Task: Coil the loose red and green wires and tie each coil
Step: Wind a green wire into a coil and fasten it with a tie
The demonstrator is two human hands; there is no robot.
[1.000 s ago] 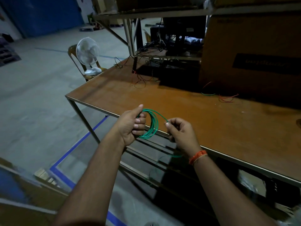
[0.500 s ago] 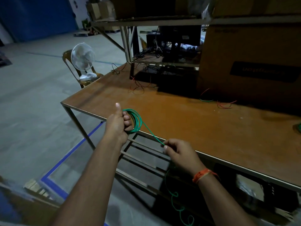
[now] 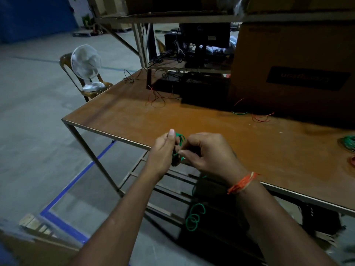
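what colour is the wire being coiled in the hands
Green. The wire shows between the left hand and right hand in the head view.

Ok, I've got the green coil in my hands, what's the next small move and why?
Probably draw up more slack with the right hand and lay one more loop onto the green coil that the left hand grips. The hands meet at the coil by the table edge, and the tail hangs curled below it, so winding looks unfinished and tying seems premature.
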